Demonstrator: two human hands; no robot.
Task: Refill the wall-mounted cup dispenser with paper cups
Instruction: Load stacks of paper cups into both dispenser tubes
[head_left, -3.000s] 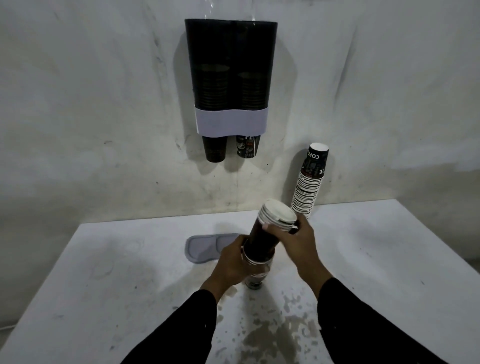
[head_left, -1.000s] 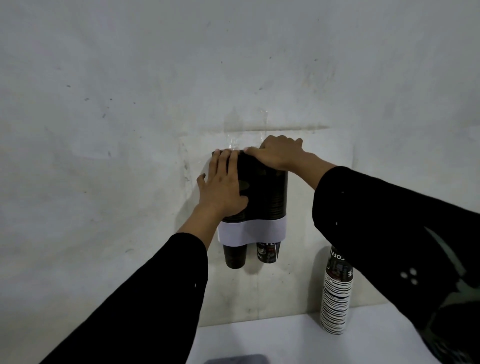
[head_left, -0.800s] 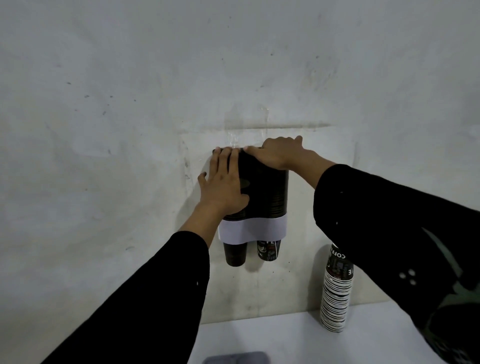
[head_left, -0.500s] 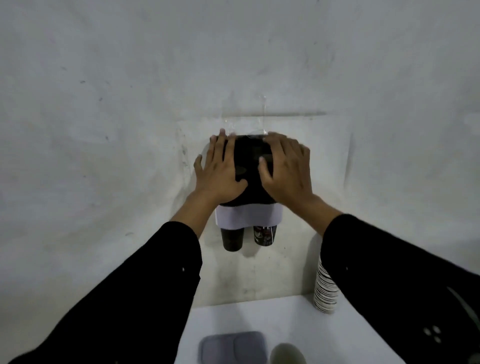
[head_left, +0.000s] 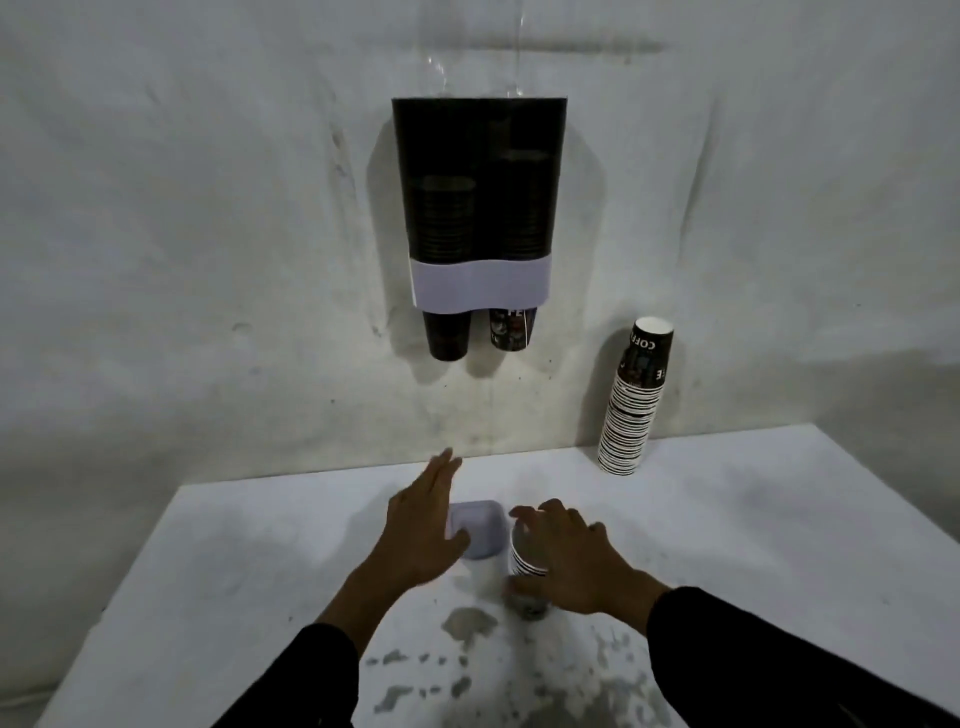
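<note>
Right hand, fingers spread, reaches the upright short stack of cups directly beneath it (grip not yet closed); left hand hovers open nearby.

Under my left hand lies the grey lid, short cups block my right hand, and the counter further right lies open.
</note>
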